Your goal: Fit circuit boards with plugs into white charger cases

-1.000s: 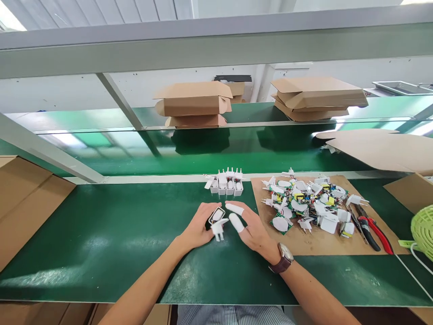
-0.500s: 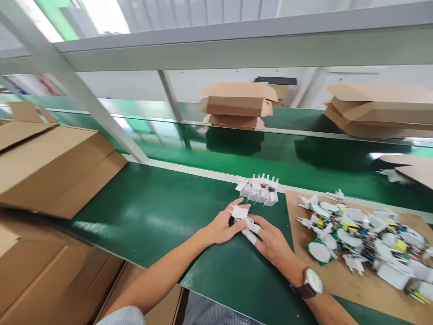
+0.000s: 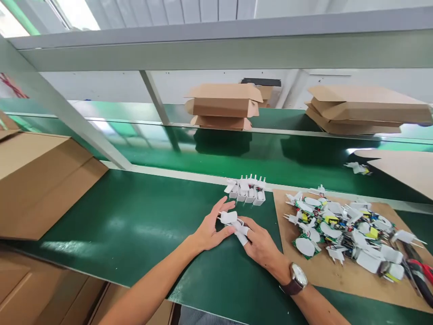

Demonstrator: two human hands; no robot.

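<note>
Both my hands are together over the green bench, around a small white plug adapter [image 3: 229, 217] with its pins pointing left. My left hand [image 3: 208, 231] has its thumb against the near side of the plug, and its other fingers reach out behind it. From the right, my right hand [image 3: 265, 248] grips the plug's other end; white covers sit on some of its fingertips, and the wrist wears a watch. The fingers partly hide the plug. Just beyond my hands, several white plug housings [image 3: 246, 192] stand in a row, pins up.
On the right, a brown cardboard sheet [image 3: 287, 271] bears a heap of circuit boards with white plug parts [image 3: 338, 230]. Red-and-black-handled pliers [image 3: 421, 275] lie at its right edge. Flattened cartons [image 3: 223, 106] rest across the green conveyor [image 3: 203, 160]; a big carton [image 3: 50, 180] stands left.
The view has turned rightward, so the bench things appear farther left and the pliers have come into sight. My left thumb has drawn back slightly from the top of the plug.
</note>
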